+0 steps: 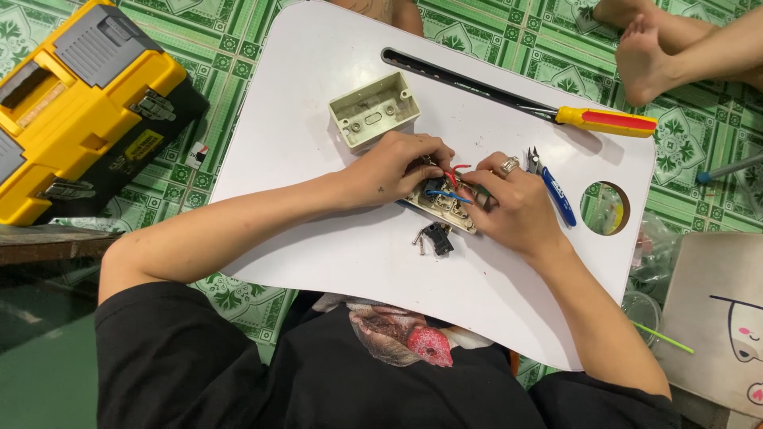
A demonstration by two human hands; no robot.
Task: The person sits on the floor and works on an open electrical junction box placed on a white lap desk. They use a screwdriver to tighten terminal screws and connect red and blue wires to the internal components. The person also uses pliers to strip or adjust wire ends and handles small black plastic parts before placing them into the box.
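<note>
Two bare hands meet over a cream switch plate (445,208) lying back-up near the middle of a white lap table (318,71). The left hand (389,168) curls its fingers down onto the plate's upper left edge, pinching at the wiring there; the right hand (517,202), wearing a ring, presses its fingertips onto the plate's right end. Both are clenched on the plate and its wires, though the exact contact of the fingertips is hidden. Red and blue wires (455,183) loop up between the two hands.

Just below the plate lies a small black switch module (438,237) with loose screws (419,237) touching its left side. Above the left hand sits an empty cream surface-mount box (373,109), open side up. Blue-handled pliers (556,191) lie just right of the right hand, and a yellow and red screwdriver (606,120) rests at the table's upper right, its shaft in a long slot.

On the green patterned floor mat (238,24) to the left stands a yellow and black toolbox (79,95) with a small yellow rectangular label on its black side. A small white and red tag (197,154) lies beside it. Another person's bare feet (644,56) show at upper right.
</note>
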